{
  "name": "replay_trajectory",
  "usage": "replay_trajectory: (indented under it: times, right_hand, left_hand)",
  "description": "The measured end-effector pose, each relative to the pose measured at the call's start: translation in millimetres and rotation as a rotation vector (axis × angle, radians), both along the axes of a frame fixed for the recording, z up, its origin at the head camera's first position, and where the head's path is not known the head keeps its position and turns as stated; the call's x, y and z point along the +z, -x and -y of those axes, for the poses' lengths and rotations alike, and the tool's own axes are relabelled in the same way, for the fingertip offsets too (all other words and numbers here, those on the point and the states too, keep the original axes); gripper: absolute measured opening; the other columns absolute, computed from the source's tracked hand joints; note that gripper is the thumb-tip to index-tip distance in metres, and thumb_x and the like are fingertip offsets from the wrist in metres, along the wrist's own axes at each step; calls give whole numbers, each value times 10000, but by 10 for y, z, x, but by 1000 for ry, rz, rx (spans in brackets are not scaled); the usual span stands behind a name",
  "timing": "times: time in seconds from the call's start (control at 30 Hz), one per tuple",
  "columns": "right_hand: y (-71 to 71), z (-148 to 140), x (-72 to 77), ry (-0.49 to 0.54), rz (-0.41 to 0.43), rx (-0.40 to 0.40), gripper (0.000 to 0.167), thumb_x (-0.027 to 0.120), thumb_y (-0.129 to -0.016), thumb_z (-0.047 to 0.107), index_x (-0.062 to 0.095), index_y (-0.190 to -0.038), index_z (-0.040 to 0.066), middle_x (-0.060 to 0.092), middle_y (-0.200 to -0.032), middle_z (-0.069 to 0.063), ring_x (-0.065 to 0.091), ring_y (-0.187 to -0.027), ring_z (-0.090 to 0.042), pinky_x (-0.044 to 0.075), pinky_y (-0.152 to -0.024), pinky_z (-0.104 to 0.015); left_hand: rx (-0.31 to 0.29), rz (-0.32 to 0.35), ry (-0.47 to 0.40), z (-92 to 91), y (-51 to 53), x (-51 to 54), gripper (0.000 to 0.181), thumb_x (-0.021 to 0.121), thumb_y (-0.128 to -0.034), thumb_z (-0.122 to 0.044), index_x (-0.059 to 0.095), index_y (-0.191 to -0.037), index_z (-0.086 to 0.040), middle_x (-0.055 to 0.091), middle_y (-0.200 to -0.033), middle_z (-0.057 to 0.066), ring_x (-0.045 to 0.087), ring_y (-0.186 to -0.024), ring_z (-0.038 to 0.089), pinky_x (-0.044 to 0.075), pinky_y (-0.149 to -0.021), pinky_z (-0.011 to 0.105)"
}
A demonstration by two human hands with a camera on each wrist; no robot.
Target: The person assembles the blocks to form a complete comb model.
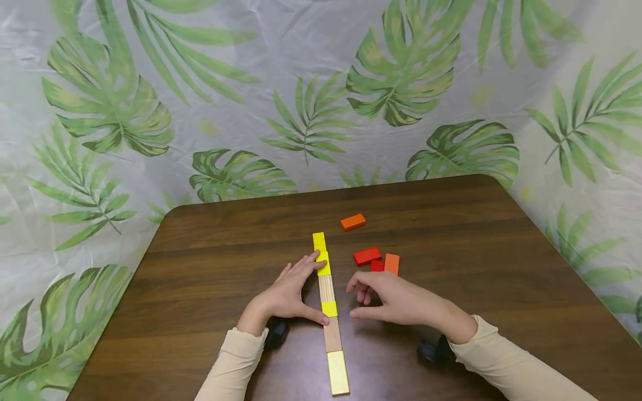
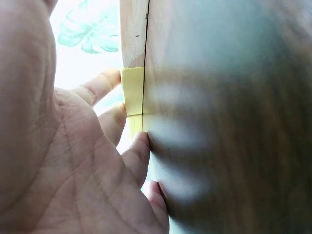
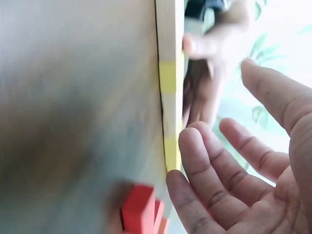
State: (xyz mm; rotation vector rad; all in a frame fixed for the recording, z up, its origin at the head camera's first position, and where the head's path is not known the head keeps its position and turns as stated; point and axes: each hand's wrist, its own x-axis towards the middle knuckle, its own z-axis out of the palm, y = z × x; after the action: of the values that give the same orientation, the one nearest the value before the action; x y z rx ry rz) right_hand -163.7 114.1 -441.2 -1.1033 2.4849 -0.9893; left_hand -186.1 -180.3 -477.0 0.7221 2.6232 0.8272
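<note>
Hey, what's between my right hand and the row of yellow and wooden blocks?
The head view shows just bare tabletop between your right hand and the row of blocks.

Behind the fingers [image 1: 307, 268] of the left hand [image 1: 286, 292], a plain cream sleeve [image 1: 232, 362] shows; behind those of the right hand [image 1: 401, 299], a matching creased sleeve [image 1: 506, 356]. 2 small black wrist cameras [image 1: 276, 333], 1 per hand, sit farther back than the fingers.

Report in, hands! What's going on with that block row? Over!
Left hand touching the block row. Right hand empty, beside it. Row nearly straight. Nothing visible between right hand and row.
</note>
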Motion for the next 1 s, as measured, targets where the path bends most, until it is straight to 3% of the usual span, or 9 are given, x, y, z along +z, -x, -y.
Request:
replay_trajectory:
  times: [0.27,0.43,0.57,0.7,0.83,1.0]
  right_hand:
    - [453,-103,90,24,-36,-124,384,830,-962,323,690,-1203,58,708,-977,42,652,-873,-86,611,-792,-295]
    - [751,-109,120,16,-53,-183,373,825,-968,278,696,-1229,46,711,-1002,7,661,-885,-119,607,-813,-322]
    - [1133,-186,35,-9,-43,-224,376,795,-993,262,685,-1262,24,710,-1030,-44,668,-909,-153,597,-879,-343]
    - [1481,-296,-93,-49,-18,-288,377,761,-1017,248,672,-1310,29,714,-1054,-89,696,-965,-230,597,-937,-439]
    - [1670,-382,-172,-44,60,-324,411,742,-1031,265,658,-1364,38,725,-1110,-132,715,-1052,-296,596,-989,-484]
    - [1785,-427,-181,55,259,-352,493,723,-1046,259,596,-1460,25,713,-1192,-171,688,-1127,-322,583,-1017,-456]
  left_hand:
    - [-9,-3,-5,3,-20,-5,1189,970,-713,-575,375,-1665,-183,140,-1827,-11,126,-1699,315,79,-1344,665]
    - [2,2,0,40,-43,21,1189,973,-710,-572,383,-1662,-171,147,-1826,-6,127,-1698,322,74,-1343,669]
    - [8,-1,7,49,-29,18,1190,975,-707,-571,380,-1665,-192,142,-1826,-20,126,-1699,308,71,-1347,658]
    - [8,5,6,41,-21,-10,1190,978,-705,-568,376,-1668,-210,131,-1827,-36,120,-1701,292,68,-1352,645]
    - [3,1,2,21,-21,-11,1191,977,-704,-573,377,-1668,-215,131,-1827,-36,121,-1701,291,74,-1351,647]
    - [2,-2,3,8,-20,12,1193,976,-704,-574,373,-1672,-223,130,-1827,-38,113,-1703,281,69,-1354,639]
